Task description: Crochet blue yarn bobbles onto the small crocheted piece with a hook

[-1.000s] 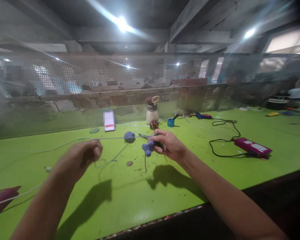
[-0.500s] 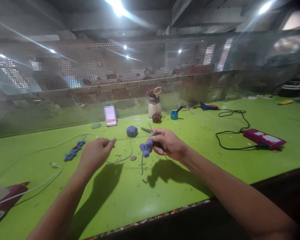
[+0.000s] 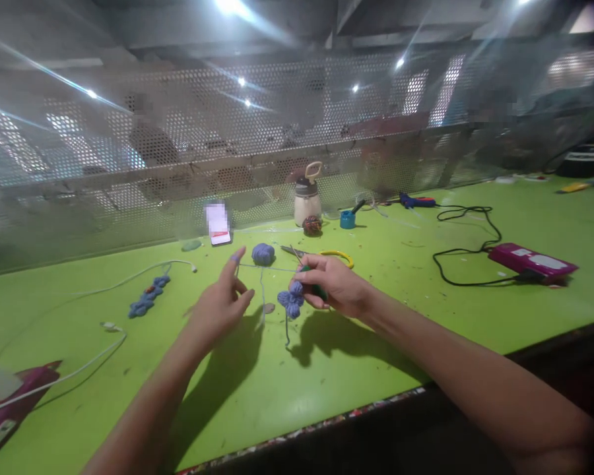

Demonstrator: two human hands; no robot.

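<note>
My right hand (image 3: 334, 282) is closed round a crochet hook with a green handle (image 3: 317, 289), its thin metal shaft pointing up and left. A purple-blue crocheted flower (image 3: 291, 301) hangs at those fingertips, with a short yarn tail below it. To the left, my left hand (image 3: 225, 293) has its index finger raised and thumb spread apart, the other fingers bent. A strand of blue yarn (image 3: 272, 268) runs from the raised index finger across to the hook. Behind the strand lies a small blue yarn ball (image 3: 263, 254).
Scissors with yellow handles (image 3: 337, 256) lie behind my right hand. A crocheted strip (image 3: 148, 297) and white cable are at left. Farther back are a phone (image 3: 219, 224), bottle (image 3: 307, 203), dark yarn ball (image 3: 311, 225), blue pot (image 3: 347, 220) and glue gun (image 3: 416, 201). A purple power strip (image 3: 532, 262) lies right.
My left hand has gone from a pinch on the yarn to a raised index finger and spread thumb, moving slightly right. My right hand keeps the hook and flower. The scissors' yellow handles now show.
</note>
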